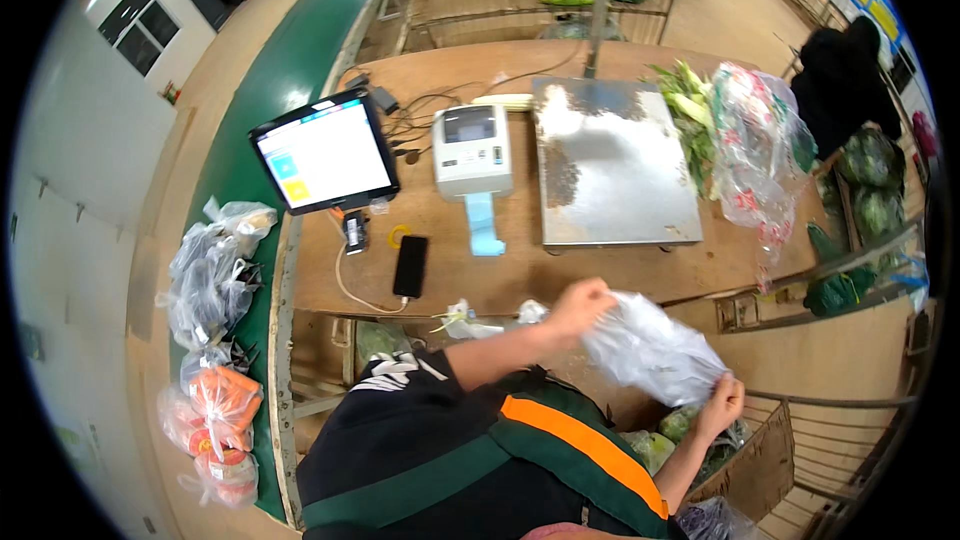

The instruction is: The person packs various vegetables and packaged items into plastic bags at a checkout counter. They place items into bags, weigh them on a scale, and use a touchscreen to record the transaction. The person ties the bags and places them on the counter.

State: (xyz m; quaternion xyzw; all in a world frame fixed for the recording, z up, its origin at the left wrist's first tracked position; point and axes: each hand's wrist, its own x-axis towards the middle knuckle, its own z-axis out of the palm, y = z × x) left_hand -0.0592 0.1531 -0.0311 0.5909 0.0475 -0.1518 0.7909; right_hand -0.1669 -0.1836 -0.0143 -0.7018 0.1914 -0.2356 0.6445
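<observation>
A whitish, see-through plastic bag (650,345) is stretched between my two hands, in front of the table's near edge. My left hand (583,306) is closed on its upper left end, and my right hand (724,402) pinches the lower right end. The bag looks thin and crumpled; what it contains, if anything, I cannot make out. Just beyond it stands a scale with a metal platform (620,170), nothing lying on top. Below the bag, green vegetables (650,448) sit beside a cardboard box (755,460).
A label printer (472,155) with a blue strip, a screen (325,153) and a phone (410,267) stand on the wooden table (600,275). Leafy greens (690,120) and a bundle of plastic bags (755,145) lie right of the scale. Bagged carrots (225,405) rest on the green belt (275,90).
</observation>
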